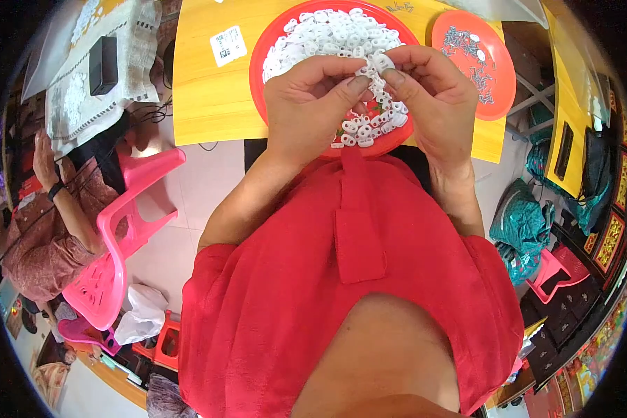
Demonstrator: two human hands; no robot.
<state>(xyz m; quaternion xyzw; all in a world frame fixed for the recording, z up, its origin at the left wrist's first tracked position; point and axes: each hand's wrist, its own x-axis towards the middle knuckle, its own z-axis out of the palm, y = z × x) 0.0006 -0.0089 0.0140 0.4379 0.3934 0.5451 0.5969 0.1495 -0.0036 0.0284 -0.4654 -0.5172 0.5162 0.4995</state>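
Both hands met over the large round red plastic tray (272, 42) heaped with small white plastic pieces (327, 35). The left hand (313, 104) and right hand (432, 97) pinched one small white plastic clip (377, 64) between fingertips; a smaller red plate of grey metal pins (475, 57) lay at two o'clock.

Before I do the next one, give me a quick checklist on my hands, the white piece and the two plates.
1. White plastic piece pinched between both hands: ok, left hand and right hand meet on it.
2. Supply of white pieces in the large red plate: ok, heaped high.
3. Small dark parts in the smaller orange-red plate: ok, a scatter is there.
4. Both plates resting on the yellow table: ok.
5. Piece properly assembled: cannot tell, fingers cover most of it.
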